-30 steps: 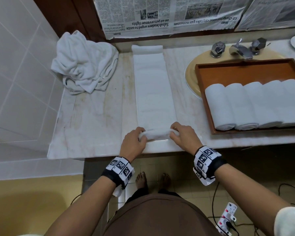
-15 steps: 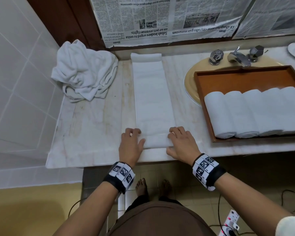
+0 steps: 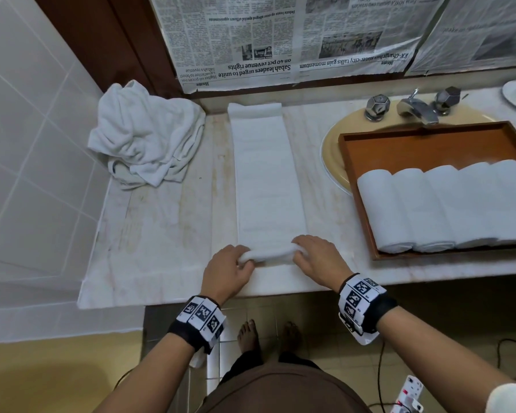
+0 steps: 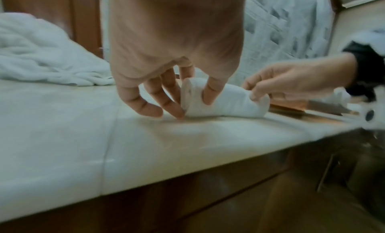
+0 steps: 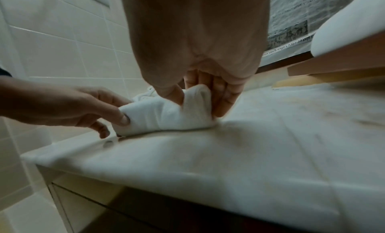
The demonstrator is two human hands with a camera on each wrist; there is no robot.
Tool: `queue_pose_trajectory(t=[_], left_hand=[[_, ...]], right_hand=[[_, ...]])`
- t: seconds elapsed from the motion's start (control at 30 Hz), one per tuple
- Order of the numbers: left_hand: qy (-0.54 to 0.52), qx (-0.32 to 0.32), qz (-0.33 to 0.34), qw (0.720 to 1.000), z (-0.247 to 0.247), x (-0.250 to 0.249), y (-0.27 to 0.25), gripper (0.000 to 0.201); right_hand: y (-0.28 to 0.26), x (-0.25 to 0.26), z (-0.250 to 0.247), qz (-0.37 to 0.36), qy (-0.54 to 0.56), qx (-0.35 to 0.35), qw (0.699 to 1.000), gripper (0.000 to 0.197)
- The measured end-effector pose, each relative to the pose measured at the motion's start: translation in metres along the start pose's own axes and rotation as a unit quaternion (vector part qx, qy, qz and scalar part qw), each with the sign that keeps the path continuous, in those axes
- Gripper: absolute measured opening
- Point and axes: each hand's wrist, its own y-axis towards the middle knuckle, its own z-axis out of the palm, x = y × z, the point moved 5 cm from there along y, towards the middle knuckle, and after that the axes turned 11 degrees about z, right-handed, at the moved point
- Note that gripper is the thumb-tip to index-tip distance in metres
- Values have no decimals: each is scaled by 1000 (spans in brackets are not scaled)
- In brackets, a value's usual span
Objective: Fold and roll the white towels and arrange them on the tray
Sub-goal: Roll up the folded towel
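Compared with the frame half a second earlier, where both palms lay flat on the near end of the folded towel strip (image 3: 267,177), a small roll (image 3: 268,254) has now been raised at that end and is gripped from both sides.

At 10 o'clock on the marble counter (image 3: 161,234), a crumpled pile of white towels (image 3: 143,135) is seen against the tiled wall, well apart from the hands.

The left hand (image 3: 228,271) is placed at the roll's left end. In the left wrist view, its thumb (image 4: 212,91) is pressed on the roll (image 4: 225,103) while the curled fingers (image 4: 166,95) are closed behind and beside the spiral end, fingertips touching the counter.

The strip is laid flat from the roll toward 12 o'clock, where its far end is slightly turned up at the back ledge below the newspaper sheets (image 3: 280,40).

The right hand (image 3: 318,260) is clamped on the roll's right end. In the right wrist view, the thumb (image 5: 172,93) is pushed into the near face of the roll (image 5: 166,116) and the fingers (image 5: 220,96) are held together behind it.

At 2 o'clock, a wooden tray (image 3: 429,141) is set over the basin, with finished rolled towels (image 3: 447,207) lined side by side along its near edge. The faucet (image 3: 414,107) stands beyond it.
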Motion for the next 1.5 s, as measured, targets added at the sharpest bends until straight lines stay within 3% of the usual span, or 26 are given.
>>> queue_pose_trajectory(t=[0.13, 0.3, 0.4, 0.5, 0.63, 0.8, 0.87, 0.93, 1.07, 1.23, 1.4, 1.5], left_hand=[[-111, 9, -86, 990, -9, 9, 6, 23], [-115, 8, -137, 984, -2, 16, 13, 28], [-67, -15, -116, 991, -2, 14, 16, 34], [-46, -47, -92, 994, -3, 11, 11, 25], [33, -63, 50, 996, 2, -3, 3, 26], [55, -2, 67, 996, 8, -5, -3, 54], [58, 6, 67, 996, 6, 3, 2, 47], [-12, 17, 38, 999, 0, 13, 13, 38], [-101, 48, -5, 994, -11, 21, 25, 34], [-147, -9, -82, 986, -13, 24, 19, 30], [-102, -38, -103, 989, -15, 24, 23, 35], [-56, -35, -61, 996, -17, 19, 22, 32]], right_hand=[[-1, -7, -2, 5, 115, -32, 993, 24], [3, -2, 3, -10, 29, -45, 999, 19], [2, 2, 1, -47, -25, -31, 998, 32], [1, 0, 1, -92, -86, -42, 991, 44], [4, 1, 4, -97, -93, -48, 990, 38], [17, -4, 4, -24, 16, 15, 999, 35], [22, -5, 2, -5, 34, 45, 998, 37], [25, -7, -3, 29, 65, 57, 996, 37], [29, -13, -7, 84, 156, 36, 984, 25], [30, -10, -7, 88, 191, 12, 978, 22], [26, 1, -10, 40, 51, -61, 996, 21], [22, 11, -12, -14, -47, -121, 991, 18]])
